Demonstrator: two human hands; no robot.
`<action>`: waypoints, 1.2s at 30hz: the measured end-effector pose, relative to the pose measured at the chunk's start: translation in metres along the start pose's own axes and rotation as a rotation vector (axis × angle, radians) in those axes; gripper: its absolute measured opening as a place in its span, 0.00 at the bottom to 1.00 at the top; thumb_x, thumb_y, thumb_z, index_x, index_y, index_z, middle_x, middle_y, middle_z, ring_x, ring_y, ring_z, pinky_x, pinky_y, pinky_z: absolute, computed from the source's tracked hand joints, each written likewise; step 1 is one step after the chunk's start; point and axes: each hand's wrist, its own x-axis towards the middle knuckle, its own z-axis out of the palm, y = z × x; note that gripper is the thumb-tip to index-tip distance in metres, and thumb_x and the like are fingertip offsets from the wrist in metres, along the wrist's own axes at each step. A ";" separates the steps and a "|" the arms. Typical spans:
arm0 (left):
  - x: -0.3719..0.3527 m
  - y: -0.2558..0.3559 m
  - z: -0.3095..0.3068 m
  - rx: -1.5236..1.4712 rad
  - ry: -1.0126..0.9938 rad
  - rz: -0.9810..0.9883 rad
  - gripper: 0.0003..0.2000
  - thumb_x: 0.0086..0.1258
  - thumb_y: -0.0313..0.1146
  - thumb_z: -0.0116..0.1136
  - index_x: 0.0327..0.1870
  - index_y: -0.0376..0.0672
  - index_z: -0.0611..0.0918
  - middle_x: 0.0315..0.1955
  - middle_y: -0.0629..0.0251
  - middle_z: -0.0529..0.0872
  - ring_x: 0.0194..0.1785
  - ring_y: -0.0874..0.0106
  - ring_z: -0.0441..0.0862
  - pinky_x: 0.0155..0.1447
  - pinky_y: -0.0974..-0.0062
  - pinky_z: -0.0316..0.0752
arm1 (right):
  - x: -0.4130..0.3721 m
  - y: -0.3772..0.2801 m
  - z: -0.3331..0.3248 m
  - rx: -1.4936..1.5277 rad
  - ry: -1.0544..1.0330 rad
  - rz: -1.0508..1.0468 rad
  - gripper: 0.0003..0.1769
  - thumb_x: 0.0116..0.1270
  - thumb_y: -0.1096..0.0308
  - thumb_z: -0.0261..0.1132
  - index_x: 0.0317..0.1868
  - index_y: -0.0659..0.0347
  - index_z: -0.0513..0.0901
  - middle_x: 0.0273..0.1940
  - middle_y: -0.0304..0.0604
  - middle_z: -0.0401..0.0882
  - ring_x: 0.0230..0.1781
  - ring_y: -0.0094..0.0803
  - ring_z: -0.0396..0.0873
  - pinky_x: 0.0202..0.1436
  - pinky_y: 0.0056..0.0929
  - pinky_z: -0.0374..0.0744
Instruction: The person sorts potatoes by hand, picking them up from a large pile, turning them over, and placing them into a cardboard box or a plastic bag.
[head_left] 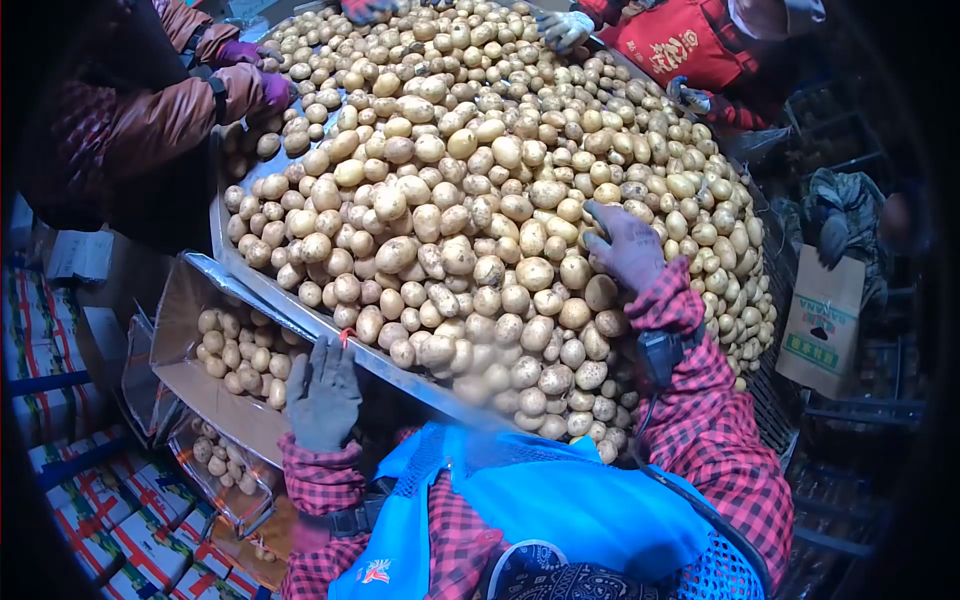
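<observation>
A broad heap of potatoes covers a metal-edged sorting table in the head view. My right hand, in a purplish-grey glove, rests on top of the heap toward its right side. Its visible fingers are apart and touch potatoes, with none seen in its grasp. At the near left rim, my left hand in a grey glove has its fingers stretched out, close to a small red tie on the edge. Nothing shows in it. The undersides of both hands are hidden.
Below the left rim stand a cardboard box with potatoes and a smaller crate of potatoes. Printed cartons fill the lower left. Co-workers' gloved hands reach in from the far sides. A brown paper bag hangs at right.
</observation>
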 end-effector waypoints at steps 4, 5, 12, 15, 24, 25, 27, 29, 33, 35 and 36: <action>0.004 -0.030 0.015 0.047 -0.101 -0.159 0.22 0.74 0.40 0.51 0.63 0.37 0.74 0.60 0.48 0.77 0.64 0.53 0.74 0.67 0.59 0.72 | 0.033 -0.006 0.018 -0.316 -0.473 0.032 0.21 0.63 0.63 0.61 0.56 0.59 0.76 0.47 0.52 0.82 0.50 0.46 0.81 0.52 0.44 0.78; 0.002 -0.040 0.020 0.063 -0.086 -0.186 0.21 0.74 0.40 0.51 0.63 0.37 0.75 0.59 0.48 0.78 0.64 0.52 0.74 0.67 0.59 0.72 | 0.038 -0.004 0.030 -0.419 -0.583 0.011 0.23 0.63 0.66 0.59 0.60 0.57 0.76 0.50 0.52 0.82 0.51 0.46 0.81 0.52 0.45 0.78; -0.003 -0.080 0.022 0.184 -0.209 -0.352 0.22 0.77 0.42 0.47 0.65 0.39 0.73 0.60 0.48 0.77 0.66 0.52 0.72 0.70 0.57 0.68 | 0.064 -0.002 0.016 -0.362 -0.641 -0.056 0.31 0.52 0.60 0.69 0.60 0.50 0.77 0.49 0.49 0.83 0.53 0.44 0.81 0.55 0.41 0.78; -0.004 -0.091 0.019 0.251 -0.323 -0.521 0.24 0.79 0.47 0.40 0.72 0.48 0.67 0.67 0.48 0.70 0.69 0.48 0.67 0.74 0.57 0.61 | 0.046 -0.026 -0.001 0.010 -0.658 -0.053 0.39 0.49 0.52 0.72 0.65 0.45 0.74 0.47 0.51 0.84 0.50 0.42 0.82 0.53 0.38 0.79; -0.013 -0.087 0.023 0.941 -0.507 -0.202 0.24 0.69 0.24 0.54 0.67 0.39 0.69 0.59 0.51 0.77 0.54 0.61 0.81 0.45 0.77 0.80 | 0.025 -0.021 0.043 -0.383 -0.615 -0.007 0.25 0.56 0.61 0.69 0.54 0.58 0.75 0.49 0.53 0.76 0.52 0.46 0.78 0.52 0.42 0.77; -0.014 -0.083 0.024 0.803 -0.354 -0.281 0.25 0.64 0.15 0.56 0.65 0.33 0.71 0.54 0.51 0.80 0.48 0.65 0.84 0.47 0.76 0.81 | 0.027 -0.014 0.047 -0.101 -0.537 0.075 0.27 0.55 0.62 0.69 0.55 0.61 0.74 0.51 0.54 0.76 0.53 0.50 0.77 0.55 0.43 0.76; -0.011 -0.087 0.026 0.884 -0.457 -0.195 0.25 0.65 0.21 0.56 0.66 0.36 0.71 0.55 0.51 0.79 0.52 0.61 0.82 0.47 0.71 0.81 | 0.037 -0.009 0.047 -0.103 -0.636 0.031 0.28 0.54 0.62 0.69 0.55 0.63 0.74 0.51 0.57 0.77 0.54 0.52 0.77 0.57 0.43 0.76; -0.005 -0.089 0.039 0.269 -0.152 -0.581 0.27 0.64 0.27 0.57 0.67 0.41 0.70 0.61 0.50 0.75 0.60 0.54 0.77 0.50 0.67 0.81 | 0.039 0.010 0.056 -0.085 -0.613 -0.116 0.27 0.53 0.63 0.69 0.53 0.64 0.76 0.48 0.58 0.79 0.53 0.52 0.78 0.56 0.43 0.76; -0.005 -0.109 0.059 0.452 -0.260 -0.501 0.40 0.58 0.30 0.57 0.76 0.52 0.57 0.70 0.46 0.62 0.68 0.41 0.66 0.68 0.50 0.68 | 0.011 -0.071 -0.004 0.201 -0.611 0.013 0.28 0.51 0.66 0.72 0.54 0.62 0.77 0.46 0.56 0.81 0.47 0.50 0.81 0.51 0.43 0.79; -0.002 -0.120 0.063 0.441 -0.235 -0.450 0.42 0.55 0.29 0.58 0.76 0.53 0.57 0.72 0.47 0.59 0.70 0.42 0.62 0.74 0.48 0.60 | -0.034 -0.094 0.008 0.449 -0.437 -0.260 0.30 0.52 0.65 0.73 0.57 0.61 0.77 0.48 0.54 0.80 0.49 0.50 0.80 0.53 0.43 0.78; -0.004 -0.124 0.069 0.455 -0.230 -0.434 0.42 0.54 0.28 0.56 0.75 0.52 0.57 0.71 0.47 0.60 0.71 0.46 0.62 0.75 0.51 0.58 | -0.050 -0.094 0.005 0.425 -0.293 -0.341 0.31 0.53 0.65 0.73 0.59 0.61 0.76 0.50 0.54 0.80 0.51 0.49 0.79 0.55 0.43 0.78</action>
